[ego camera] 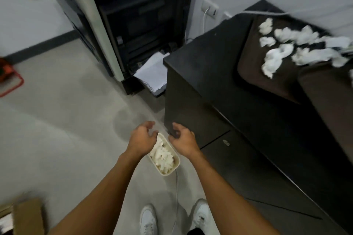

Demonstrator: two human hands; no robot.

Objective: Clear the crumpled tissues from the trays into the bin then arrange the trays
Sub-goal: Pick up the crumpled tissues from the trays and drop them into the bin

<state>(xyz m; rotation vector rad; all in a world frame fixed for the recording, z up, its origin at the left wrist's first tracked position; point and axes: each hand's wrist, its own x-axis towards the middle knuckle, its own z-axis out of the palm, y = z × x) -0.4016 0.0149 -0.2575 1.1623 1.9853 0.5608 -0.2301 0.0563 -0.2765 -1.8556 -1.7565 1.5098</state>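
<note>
Both grips, left grip [142,136] and right grip [182,140], hung loosely curled, empty, over the cream oval plastic bin [178,164] of crumpled white tissues [162,155]; at two o'clock more tissues [275,59] lay blurred on a cut-off brown tray [248,68].

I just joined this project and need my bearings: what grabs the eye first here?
Two bare hands, left hand and right hand, hover empty over a small cream bin on the floor, already full of crumpled tissues. Up right, more white tissues litter a brown tray on the dark cabinet.
</note>
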